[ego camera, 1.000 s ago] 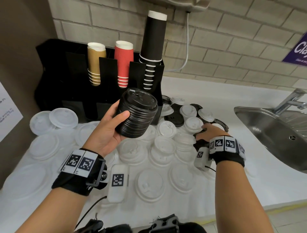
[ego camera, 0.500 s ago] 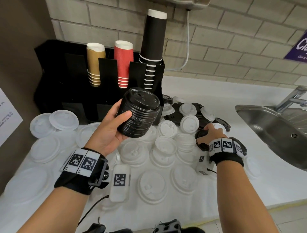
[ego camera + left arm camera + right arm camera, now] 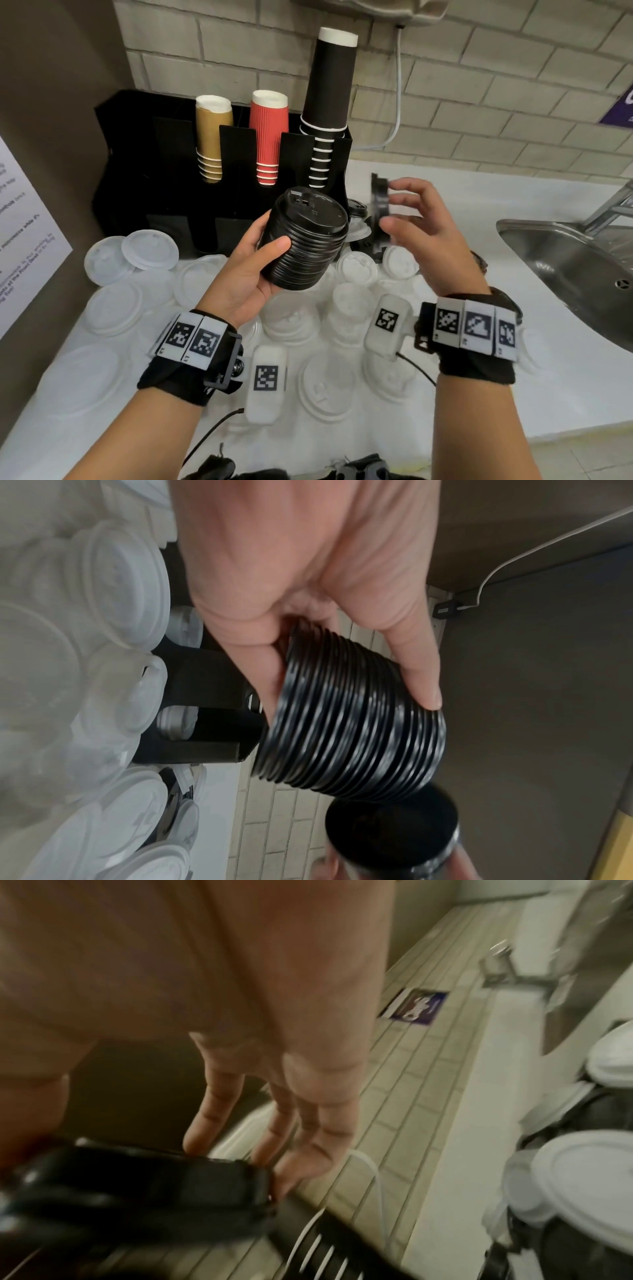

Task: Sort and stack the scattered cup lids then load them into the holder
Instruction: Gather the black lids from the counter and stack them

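Two grips: I am working both hands at once, each one busy with black plastic.
Left grip: my left hand (image 3: 251, 274) is curling fingers and thumb round the tall stack of ribbed black plastic cup lids (image 3: 305, 241), holding it above the table with its top tipped up and to the right.
Right grip: my right hand (image 3: 423, 226) is pinching a single black plastic cup lid (image 3: 379, 202) on edge between thumb and fingertips.
Key relation: the single lid is hanging just beside the stack's top, to its right and slightly higher; the disc is standing upright, so I judge it needs turning flat to meet the stack's long axis. The right hand is the nearer one.
Holder: the black slotted cup-and-lid holder (image 3: 137, 164) is standing behind the stack against the brick wall, carrying paper cups.
Surface: white round plastic lids (image 3: 150, 243) are lying scattered over the white table (image 3: 479, 394), with a few black ones behind.
Room: a steel sink (image 3: 565, 260) is sitting to the right.
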A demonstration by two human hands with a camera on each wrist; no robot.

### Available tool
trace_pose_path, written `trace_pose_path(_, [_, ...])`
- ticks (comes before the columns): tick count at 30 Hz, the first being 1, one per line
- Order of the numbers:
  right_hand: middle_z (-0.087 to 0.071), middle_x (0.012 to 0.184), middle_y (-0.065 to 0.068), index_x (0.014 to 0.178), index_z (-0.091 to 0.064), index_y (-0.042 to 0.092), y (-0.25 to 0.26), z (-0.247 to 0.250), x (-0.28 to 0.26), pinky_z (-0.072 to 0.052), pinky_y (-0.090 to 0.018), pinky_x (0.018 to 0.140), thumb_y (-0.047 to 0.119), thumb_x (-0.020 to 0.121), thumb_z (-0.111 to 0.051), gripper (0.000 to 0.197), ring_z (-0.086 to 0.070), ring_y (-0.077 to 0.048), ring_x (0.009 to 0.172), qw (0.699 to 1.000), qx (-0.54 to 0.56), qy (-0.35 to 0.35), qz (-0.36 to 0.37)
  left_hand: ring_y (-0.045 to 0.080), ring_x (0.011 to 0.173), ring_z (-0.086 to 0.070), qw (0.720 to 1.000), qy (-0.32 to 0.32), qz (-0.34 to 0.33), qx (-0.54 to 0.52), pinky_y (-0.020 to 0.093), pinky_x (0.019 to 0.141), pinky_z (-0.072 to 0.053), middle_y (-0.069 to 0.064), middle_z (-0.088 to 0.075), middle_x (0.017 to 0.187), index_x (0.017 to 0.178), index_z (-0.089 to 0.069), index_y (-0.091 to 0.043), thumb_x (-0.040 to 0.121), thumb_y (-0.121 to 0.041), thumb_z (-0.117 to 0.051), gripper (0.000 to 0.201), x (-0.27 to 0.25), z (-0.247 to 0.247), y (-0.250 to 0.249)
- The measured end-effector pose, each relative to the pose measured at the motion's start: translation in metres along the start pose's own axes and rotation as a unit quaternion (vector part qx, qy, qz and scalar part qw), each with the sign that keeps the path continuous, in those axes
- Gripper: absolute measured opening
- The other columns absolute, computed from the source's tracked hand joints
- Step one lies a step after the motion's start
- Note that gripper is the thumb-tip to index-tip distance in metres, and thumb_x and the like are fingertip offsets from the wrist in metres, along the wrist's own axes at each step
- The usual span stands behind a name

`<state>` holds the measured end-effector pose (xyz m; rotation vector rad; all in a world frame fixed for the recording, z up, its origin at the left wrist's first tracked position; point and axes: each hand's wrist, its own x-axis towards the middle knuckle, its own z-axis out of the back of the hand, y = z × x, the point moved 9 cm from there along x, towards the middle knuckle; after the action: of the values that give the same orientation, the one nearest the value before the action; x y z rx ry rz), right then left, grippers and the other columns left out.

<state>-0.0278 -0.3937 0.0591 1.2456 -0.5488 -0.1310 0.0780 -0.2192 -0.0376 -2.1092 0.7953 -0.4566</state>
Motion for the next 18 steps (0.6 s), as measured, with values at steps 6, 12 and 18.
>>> trace_pose_path(6, [-0.062, 0.119, -0.003, 0.108, -0.066, 0.023, 0.017, -0.048, 0.001, -0.052, -0.043, 0.091, 0.017, 0.08, -0.07, 0.028, -0.06, -0.022, 0.106, 0.998, -0.059, 0.023, 0.016, 0.017, 0.108, -0.067, 0.999, 0.024, 0.009, 0.019, 0.032, 0.077, -0.059, 0.0, -0.068, 0.121, 0.136, -0.051, -0.029, 0.078, -0.016, -0.064, 0.061, -0.004, 0.001, -0.001])
trace_pose_path(12, [-0.062, 0.113, -0.004, 0.104, -0.069, 0.012, 0.038, -0.071, -0.002, -0.045, -0.017, 0.084, 0.005, 0.078, -0.066, 0.027, -0.058, -0.008, 0.106, 0.991, -0.084, 0.065, 0.084, 0.018, 0.105, -0.069, 0.999, 0.038, 0.018, 0.026, 0.031, 0.072, -0.058, 0.001, -0.068, 0.12, 0.128, -0.057, -0.033, 0.076, -0.015, -0.066, 0.056, -0.01, 0.003, -0.002])
trace_pose_path(18, [-0.062, 0.113, -0.005, 0.101, -0.067, 0.015, 0.04, -0.08, -0.003, -0.041, -0.01, 0.076, 0.004, 0.078, -0.068, 0.025, -0.058, -0.006, 0.101, 0.987, -0.103, 0.068, 0.103, 0.019, 0.107, -0.068, 0.999, 0.034, 0.012, 0.015, 0.031, 0.075, -0.058, 0.0, -0.07, 0.119, 0.125, -0.059, -0.033, 0.079, -0.016, -0.065, 0.05, -0.013, 0.009, -0.005])
